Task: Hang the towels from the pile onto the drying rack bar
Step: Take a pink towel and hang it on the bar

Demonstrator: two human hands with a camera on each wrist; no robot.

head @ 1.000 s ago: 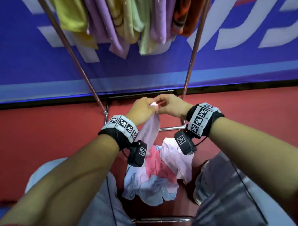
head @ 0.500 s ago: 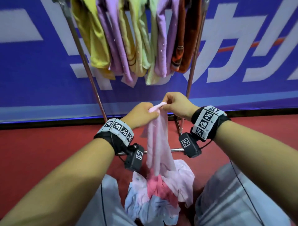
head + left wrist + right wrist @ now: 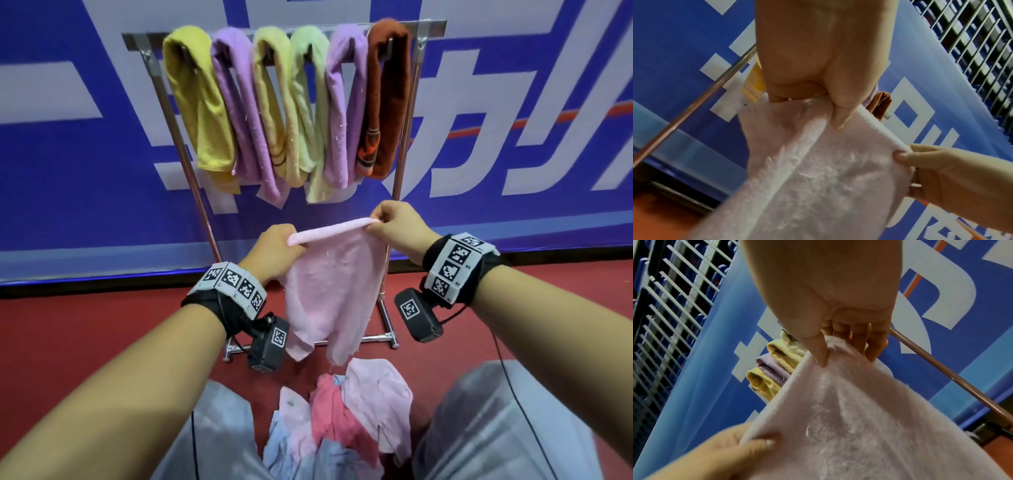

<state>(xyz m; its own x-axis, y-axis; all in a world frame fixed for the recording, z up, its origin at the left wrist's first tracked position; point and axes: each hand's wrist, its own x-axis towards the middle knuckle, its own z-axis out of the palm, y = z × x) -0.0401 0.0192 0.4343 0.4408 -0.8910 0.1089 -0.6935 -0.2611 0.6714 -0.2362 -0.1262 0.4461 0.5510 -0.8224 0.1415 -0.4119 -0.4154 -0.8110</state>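
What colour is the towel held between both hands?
Pale pink towel, plain, no pattern visible. Left hand and right hand pinch its top edge. Clearest in the head view.

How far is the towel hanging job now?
Done: six towels hang on the rack bar. In hand: the left hand and right hand pinch the top edge of a pink towel, spread below the bar. Left: the pile on the floor holds several more.

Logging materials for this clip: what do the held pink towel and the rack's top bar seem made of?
Pink towel: soft terry-like or microfibre cloth, to judge by its fuzzy matte nap and limp drape between both hands. Rack's top bar: apparently metal with a polished or chromed finish, given its smooth silvery sheen.
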